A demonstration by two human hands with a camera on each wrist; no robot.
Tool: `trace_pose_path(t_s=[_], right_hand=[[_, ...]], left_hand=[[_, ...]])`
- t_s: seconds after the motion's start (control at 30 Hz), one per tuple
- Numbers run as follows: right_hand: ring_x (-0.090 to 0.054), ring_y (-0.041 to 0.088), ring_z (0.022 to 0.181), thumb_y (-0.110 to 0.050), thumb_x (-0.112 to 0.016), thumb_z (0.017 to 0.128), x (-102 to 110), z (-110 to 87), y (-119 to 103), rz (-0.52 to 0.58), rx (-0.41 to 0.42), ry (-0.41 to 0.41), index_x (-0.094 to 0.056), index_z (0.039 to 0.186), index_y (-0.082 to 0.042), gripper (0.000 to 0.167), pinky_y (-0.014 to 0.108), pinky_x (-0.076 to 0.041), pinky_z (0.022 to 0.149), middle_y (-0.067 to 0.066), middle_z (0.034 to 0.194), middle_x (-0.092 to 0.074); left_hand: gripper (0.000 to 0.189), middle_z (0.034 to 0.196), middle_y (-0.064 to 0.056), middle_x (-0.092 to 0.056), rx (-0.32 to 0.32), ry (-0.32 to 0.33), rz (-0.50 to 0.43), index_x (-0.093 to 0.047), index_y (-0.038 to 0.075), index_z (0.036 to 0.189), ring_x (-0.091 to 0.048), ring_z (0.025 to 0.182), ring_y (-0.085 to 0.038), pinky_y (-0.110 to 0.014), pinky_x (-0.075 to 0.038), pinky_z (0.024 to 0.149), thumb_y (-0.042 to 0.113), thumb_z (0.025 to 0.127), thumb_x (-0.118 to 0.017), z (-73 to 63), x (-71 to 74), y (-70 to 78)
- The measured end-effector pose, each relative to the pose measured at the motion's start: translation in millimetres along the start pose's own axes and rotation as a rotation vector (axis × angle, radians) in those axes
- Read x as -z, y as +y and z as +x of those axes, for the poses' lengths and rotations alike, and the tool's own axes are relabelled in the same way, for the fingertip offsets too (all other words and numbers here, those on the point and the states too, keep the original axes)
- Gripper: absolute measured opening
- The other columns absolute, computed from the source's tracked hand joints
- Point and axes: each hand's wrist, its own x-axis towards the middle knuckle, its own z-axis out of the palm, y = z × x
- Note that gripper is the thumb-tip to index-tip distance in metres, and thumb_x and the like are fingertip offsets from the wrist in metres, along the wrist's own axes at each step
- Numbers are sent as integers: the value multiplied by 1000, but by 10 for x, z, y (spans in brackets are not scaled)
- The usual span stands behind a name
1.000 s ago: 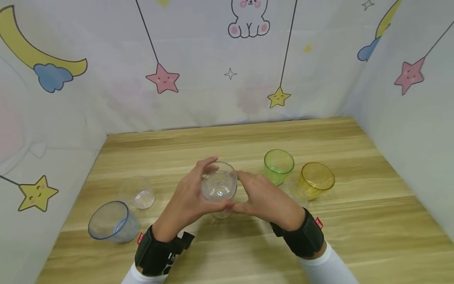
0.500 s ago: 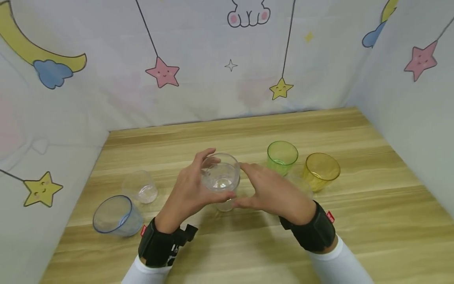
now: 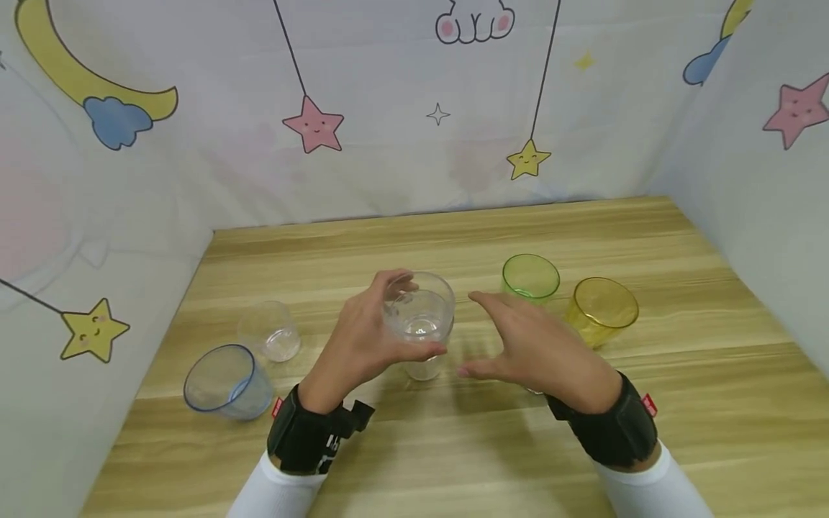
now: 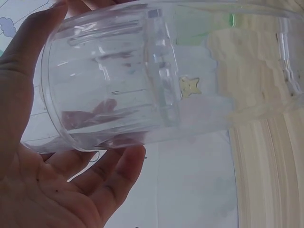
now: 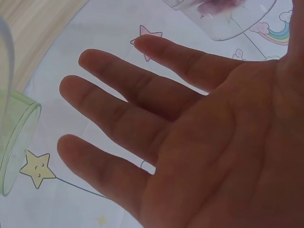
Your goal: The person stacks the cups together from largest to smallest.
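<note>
A clear cup (image 3: 424, 302) is gripped by my left hand (image 3: 363, 331), thumb on its near side and fingers round the far side. In the left wrist view this upper cup (image 4: 104, 71) sits in or on a second clear cup (image 4: 204, 109), whose base (image 3: 422, 370) shows beneath it in the head view. How deep one sits in the other is hard to tell through the clear walls. Just right of the cups, my right hand (image 3: 544, 345) touches nothing; its fingers are spread and nearly straight in the right wrist view.
Left on the wooden table (image 3: 401, 453) are a blue-rimmed cup (image 3: 229, 385) and a clear cup (image 3: 272, 331). A green cup (image 3: 531, 275) and a yellow cup (image 3: 604, 311) stand beyond my right hand. Another clear piece (image 3: 534, 391) is mostly hidden under that hand.
My right hand has come away from the clear cup and drawn to the right, its fingers opening. My left hand keeps its grip. The head view has shifted slightly.
</note>
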Motion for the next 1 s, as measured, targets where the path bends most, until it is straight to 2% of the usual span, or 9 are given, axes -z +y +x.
trace_pose_path(t_s=[0.17, 0.33, 0.47, 0.6, 0.7, 1.0], right_hand=[[-54, 42, 125, -60, -84, 74, -15, -21, 22, 4, 13, 11, -47, 146, 1, 102, 55, -44, 102, 22, 141, -55], [-53, 45, 124, -63, -82, 73, 11, -42, 66, -13, -10, 5, -47, 147, 2, 104, 58, -41, 103, 23, 141, -55], [-55, 44, 123, -61, -84, 72, 9, -64, 103, -46, -16, 14, -48, 145, 2, 103, 59, -41, 102, 24, 137, -57], [-57, 44, 120, -66, -81, 71, 10, -90, 141, -63, -11, 19, -50, 144, 2, 104, 59, -44, 99, 25, 134, -59], [-57, 45, 120, -71, -78, 71, 22, -118, 163, -74, -32, 1, -48, 145, 1, 107, 59, -45, 97, 26, 135, -58], [-59, 42, 116, -68, -83, 67, 22, -182, 234, -108, -106, -44, -53, 140, 1, 105, 56, -50, 90, 24, 133, -59]], left_hand=[[97, 124, -3, -67, 3, -4, 3, -48, 10, 137, -64, 107, -21, -41, -54, 83, 43, 60, -98, -6, 5, -29], [97, 124, -3, -67, -5, 2, -5, -49, 11, 136, -64, 108, -20, -40, -54, 84, 43, 59, -98, -6, -7, -42], [97, 123, -2, -67, -7, 4, -9, -48, 12, 136, -64, 107, -21, -39, -54, 85, 44, 59, -98, -9, -4, -42], [96, 124, -1, -67, 6, 1, -12, -48, 13, 136, -63, 107, -19, -39, -53, 86, 44, 60, -97, -8, 4, -32], [95, 124, 0, -66, 11, -2, -15, -48, 14, 136, -63, 107, -19, -39, -53, 86, 44, 61, -97, -5, 3, -31], [94, 124, 0, -66, 18, -4, -28, -47, 14, 137, -64, 106, -23, -40, -53, 84, 42, 62, -96, -3, -28, -24]])
